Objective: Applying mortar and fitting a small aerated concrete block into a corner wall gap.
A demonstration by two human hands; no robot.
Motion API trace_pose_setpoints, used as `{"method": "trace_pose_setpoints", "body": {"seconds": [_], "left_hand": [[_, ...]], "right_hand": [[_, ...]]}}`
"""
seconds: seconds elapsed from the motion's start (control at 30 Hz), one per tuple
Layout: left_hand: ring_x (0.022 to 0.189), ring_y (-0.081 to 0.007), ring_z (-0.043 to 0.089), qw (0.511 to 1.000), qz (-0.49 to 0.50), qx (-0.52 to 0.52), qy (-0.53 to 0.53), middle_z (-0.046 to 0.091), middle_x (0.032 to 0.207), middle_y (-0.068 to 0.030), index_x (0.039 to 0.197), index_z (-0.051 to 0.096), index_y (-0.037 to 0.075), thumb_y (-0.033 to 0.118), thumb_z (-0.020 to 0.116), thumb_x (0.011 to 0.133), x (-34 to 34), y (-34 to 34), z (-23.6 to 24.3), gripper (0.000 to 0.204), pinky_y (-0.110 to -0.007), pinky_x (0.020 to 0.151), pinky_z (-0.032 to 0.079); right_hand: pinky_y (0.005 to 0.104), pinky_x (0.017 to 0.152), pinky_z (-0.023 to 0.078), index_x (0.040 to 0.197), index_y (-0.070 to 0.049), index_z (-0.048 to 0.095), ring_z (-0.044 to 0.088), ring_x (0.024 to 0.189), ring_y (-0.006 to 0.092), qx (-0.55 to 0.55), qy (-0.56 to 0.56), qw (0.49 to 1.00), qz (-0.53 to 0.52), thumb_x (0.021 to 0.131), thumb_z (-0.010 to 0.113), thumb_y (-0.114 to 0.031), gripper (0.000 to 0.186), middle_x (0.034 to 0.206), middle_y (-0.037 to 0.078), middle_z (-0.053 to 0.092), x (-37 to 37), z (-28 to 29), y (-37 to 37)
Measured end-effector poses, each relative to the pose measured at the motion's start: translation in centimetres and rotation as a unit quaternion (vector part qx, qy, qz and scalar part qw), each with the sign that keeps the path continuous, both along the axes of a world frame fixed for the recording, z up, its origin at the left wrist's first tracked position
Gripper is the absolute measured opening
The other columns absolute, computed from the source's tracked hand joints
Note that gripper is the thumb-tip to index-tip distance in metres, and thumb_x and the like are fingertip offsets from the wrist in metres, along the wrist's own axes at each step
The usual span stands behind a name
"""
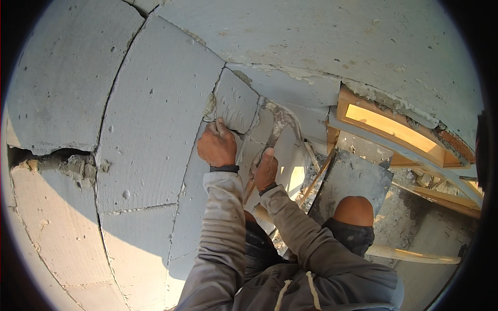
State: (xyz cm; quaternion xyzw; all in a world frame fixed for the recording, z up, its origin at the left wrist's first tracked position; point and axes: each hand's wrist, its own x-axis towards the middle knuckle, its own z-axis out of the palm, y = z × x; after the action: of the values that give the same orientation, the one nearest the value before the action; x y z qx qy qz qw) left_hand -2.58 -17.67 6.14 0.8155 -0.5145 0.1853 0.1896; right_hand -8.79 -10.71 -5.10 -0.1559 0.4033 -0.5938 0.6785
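My left hand [217,144] is closed in a fist at the lower edge of a small grey block piece [236,101], which is set in the wall at a corner. Whatever its fingers pinch, if anything, is hidden. To its right, my right hand [266,168] grips a hammer-like tool [280,120] by its handle. The tool's worn grey metal head points away from me, with a curved arm bending right; its exact kind is hard to make out. The brownish end of the handle shows below my hand. Mortar [209,106] sits in the joint left of the block piece.
Large grey blocks [155,114] form the wall on the left, with a broken gap [52,155] partly filled with mortar. A wooden frame [394,129] is at the right. Below are grey boards [353,179], a plank [412,255] and my bare knee [354,211].
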Motion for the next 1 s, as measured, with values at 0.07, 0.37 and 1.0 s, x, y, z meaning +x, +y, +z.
{"method": "trace_pose_setpoints", "body": {"seconds": [0.07, 0.37, 1.0], "left_hand": [[0.064, -0.0420, 0.063, 1.000, 0.009, 0.009, 0.001, 0.064, 0.068, -0.0219, 0.074, 0.067, 0.004, 0.031, 0.061, 0.088, -0.1, -0.2, -0.2, 0.032, -0.047, 0.057, 0.049], [0.063, -0.0419, 0.063, 1.000, -0.010, -0.006, 0.028, 0.064, 0.067, -0.0216, 0.074, 0.066, 0.005, 0.032, 0.059, 0.089, 0.8, 0.3, -0.3, 0.032, -0.048, 0.056, 0.049], [0.058, -0.0430, 0.061, 0.998, -0.047, -0.034, -0.020, 0.062, 0.063, -0.0226, 0.071, 0.064, 0.005, 0.032, 0.058, 0.090, 1.5, -0.3, -1.0, 0.034, -0.048, 0.052, 0.047]], "right_hand": [[0.0360, 0.053, 0.040, 0.073, 0.000, 0.050, 0.043, 0.054, 0.0190, -0.084, 0.204, 0.974, 0.049, 0.099, 0.041, -0.051, 0.058, 0.058, 0.009, 0.047, 2.7, -4.3, -0.5], [0.0268, 0.037, 0.034, 0.069, -0.008, 0.046, 0.044, 0.046, 0.0119, 0.021, -0.080, 0.995, -0.048, 0.095, 0.039, -0.061, 0.059, 0.058, 0.000, 0.046, -1.2, 0.4, 1.1], [0.0341, 0.054, 0.039, 0.066, -0.004, 0.049, 0.052, 0.056, 0.0186, -0.033, 0.203, 0.976, 0.077, 0.096, 0.044, -0.056, 0.061, 0.058, 0.004, 0.050, 3.8, -7.1, 1.7]]}}
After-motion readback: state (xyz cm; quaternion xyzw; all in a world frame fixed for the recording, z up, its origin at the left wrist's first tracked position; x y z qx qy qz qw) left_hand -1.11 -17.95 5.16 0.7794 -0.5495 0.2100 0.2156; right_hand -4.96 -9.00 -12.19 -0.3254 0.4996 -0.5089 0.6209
